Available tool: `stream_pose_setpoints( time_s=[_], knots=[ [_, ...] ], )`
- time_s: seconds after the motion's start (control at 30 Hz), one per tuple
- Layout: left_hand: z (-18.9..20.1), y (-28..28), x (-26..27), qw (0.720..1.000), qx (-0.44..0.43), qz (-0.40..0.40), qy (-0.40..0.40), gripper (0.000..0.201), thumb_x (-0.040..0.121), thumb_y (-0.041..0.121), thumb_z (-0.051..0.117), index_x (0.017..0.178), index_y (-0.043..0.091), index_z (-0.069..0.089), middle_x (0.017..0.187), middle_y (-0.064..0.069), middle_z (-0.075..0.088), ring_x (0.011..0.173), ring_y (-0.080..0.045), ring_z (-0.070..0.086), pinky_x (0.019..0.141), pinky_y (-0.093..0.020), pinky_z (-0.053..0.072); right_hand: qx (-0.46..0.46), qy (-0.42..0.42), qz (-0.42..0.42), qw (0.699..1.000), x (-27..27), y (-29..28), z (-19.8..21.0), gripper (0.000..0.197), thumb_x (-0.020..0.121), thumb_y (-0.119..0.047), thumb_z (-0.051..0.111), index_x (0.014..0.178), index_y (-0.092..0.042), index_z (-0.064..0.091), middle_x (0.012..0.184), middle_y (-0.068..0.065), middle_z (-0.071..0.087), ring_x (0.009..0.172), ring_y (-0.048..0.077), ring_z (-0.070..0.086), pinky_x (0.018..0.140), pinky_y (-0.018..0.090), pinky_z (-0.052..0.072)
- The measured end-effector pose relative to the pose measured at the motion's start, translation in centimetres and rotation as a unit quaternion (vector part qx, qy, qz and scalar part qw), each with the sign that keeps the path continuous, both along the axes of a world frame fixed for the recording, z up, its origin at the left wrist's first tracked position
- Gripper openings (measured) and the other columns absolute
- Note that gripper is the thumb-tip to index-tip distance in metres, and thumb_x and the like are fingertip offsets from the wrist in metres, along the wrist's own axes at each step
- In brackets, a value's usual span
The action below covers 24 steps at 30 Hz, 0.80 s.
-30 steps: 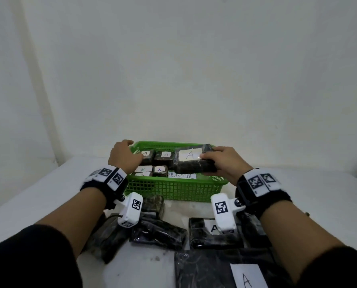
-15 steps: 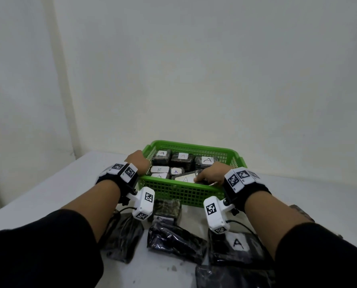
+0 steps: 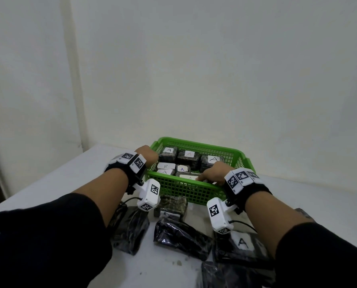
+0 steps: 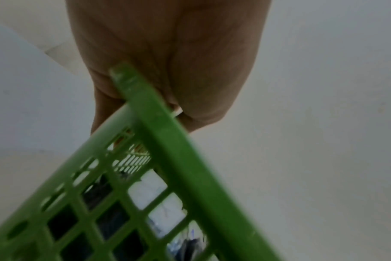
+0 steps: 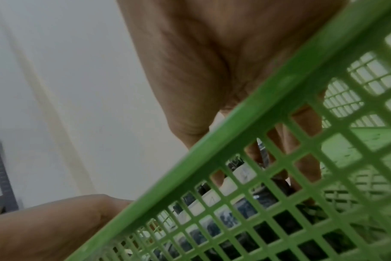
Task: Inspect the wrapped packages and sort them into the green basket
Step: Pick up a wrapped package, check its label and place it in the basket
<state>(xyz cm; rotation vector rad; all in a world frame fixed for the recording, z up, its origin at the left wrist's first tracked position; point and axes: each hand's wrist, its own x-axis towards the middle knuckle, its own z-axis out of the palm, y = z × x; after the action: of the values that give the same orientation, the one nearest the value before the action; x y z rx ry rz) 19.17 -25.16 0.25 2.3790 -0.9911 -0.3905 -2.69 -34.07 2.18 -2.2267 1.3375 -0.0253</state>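
Note:
The green basket [image 3: 194, 187] stands on the white table and holds several black wrapped packages with white labels, most marked A, one B. My left hand [image 3: 149, 156] grips the basket's left rim [image 4: 179, 159], fingers curled round it. My right hand [image 3: 207, 176] reaches over the front rim into the basket and holds a labelled wrapped package [image 3: 189, 177] low at the front. In the right wrist view its fingers [image 5: 304, 159] run down behind the lattice [image 5: 234, 134] beside that dark package [image 5: 265, 198].
Loose black packages lie on the table in front of the basket: one at the left [image 3: 129, 227], a small one [image 3: 173, 204] against the basket, one in the middle [image 3: 181, 238], one marked A [image 3: 242, 244] under my right wrist. White walls stand close behind.
My right hand has brought the package down from above the rim into the front of the basket. My left hand stays on the left rim. The head view has shifted.

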Motion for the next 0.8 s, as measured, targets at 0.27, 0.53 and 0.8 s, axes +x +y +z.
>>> stream_pose_setpoints(
  time_s=[0.27, 0.53, 0.8],
  knots=[
    [5.4, 2.8, -0.6, 0.997, -0.023, -0.033, -0.063, 0.018, 0.099, 0.025, 0.057, 0.093, 0.007, 0.058, 0.115, -0.017, 0.059, 0.097, -0.026, 0.054, 0.072, -0.029, 0.044, -0.114, -0.059, 0.031, 0.991, -2.4, 2.8, 2.9, 0.058, 0.093, -0.038, 0.074, 0.134, 0.002, 0.064, 0.134, 0.019, 0.067, 0.108, 0.031, 0.069, 0.091, 0.035, 0.055],
    [7.6, 8.8, -4.4, 0.974, -0.104, -0.175, -0.096, 0.057, 0.094, 0.029, 0.07, 0.147, 0.017, 0.051, 0.14, 0.001, 0.063, 0.128, -0.018, 0.059, 0.11, -0.033, 0.044, -0.114, -0.146, 0.148, 0.972, -5.1, 9.3, 4.6, 0.077, 0.088, -0.042, 0.08, 0.155, -0.025, 0.044, 0.149, 0.002, 0.058, 0.127, 0.02, 0.06, 0.111, 0.038, 0.047],
    [4.7, 14.2, -8.5, 0.948, -0.012, -0.296, -0.115, 0.032, 0.089, 0.023, 0.078, 0.12, 0.023, 0.071, 0.108, 0.012, 0.075, 0.098, -0.002, 0.07, 0.093, -0.022, 0.053, -0.084, -0.021, 0.233, 0.969, -4.7, 12.7, 2.2, 0.078, 0.09, -0.038, 0.079, 0.157, -0.024, 0.042, 0.149, 0.001, 0.058, 0.131, 0.021, 0.058, 0.109, 0.034, 0.045]
  ],
)
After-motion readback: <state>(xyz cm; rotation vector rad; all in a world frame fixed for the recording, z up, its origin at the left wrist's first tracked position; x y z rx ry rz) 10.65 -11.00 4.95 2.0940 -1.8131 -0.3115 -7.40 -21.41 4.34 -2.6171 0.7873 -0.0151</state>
